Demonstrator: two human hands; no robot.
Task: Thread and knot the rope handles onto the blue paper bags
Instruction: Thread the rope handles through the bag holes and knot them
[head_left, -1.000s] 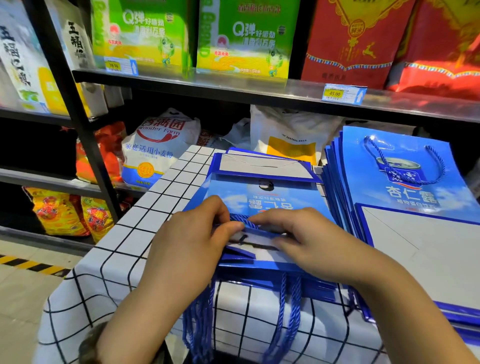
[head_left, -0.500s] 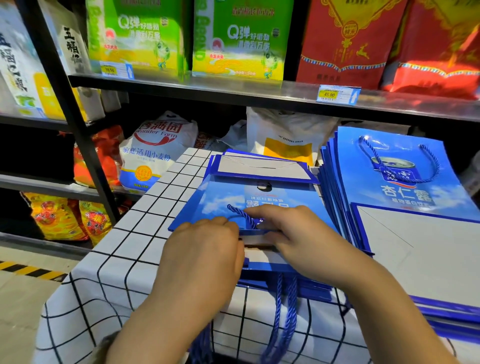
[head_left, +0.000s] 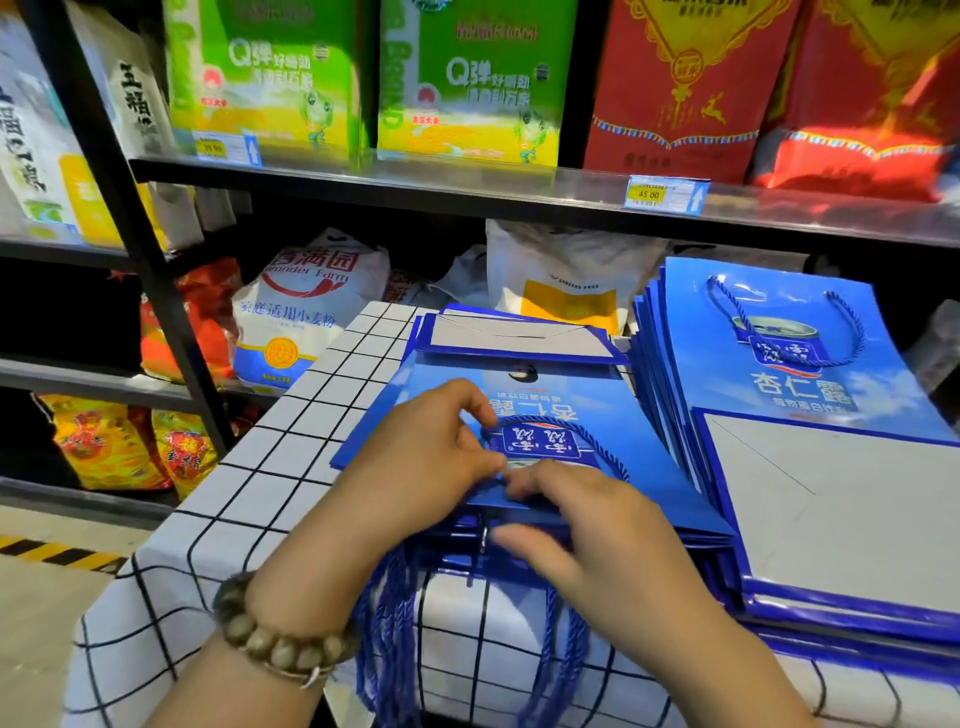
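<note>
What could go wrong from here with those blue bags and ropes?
The loose ropes dangle over the edge of the table and might tangle or slip off. The left hand and right hand pinch the near edge of the top bag; tugging the rope handle hard could tear the paper.

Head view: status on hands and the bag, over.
Left hand pinches rope handle on top bag. Right hand grips that bag's near edge. Spare ropes hang off table front, below the hands.

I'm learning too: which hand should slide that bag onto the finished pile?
Probably the right hand: gripping the bag, it is nearer the finished pile; the left hand, farther off, pinches the rope handle.
</note>
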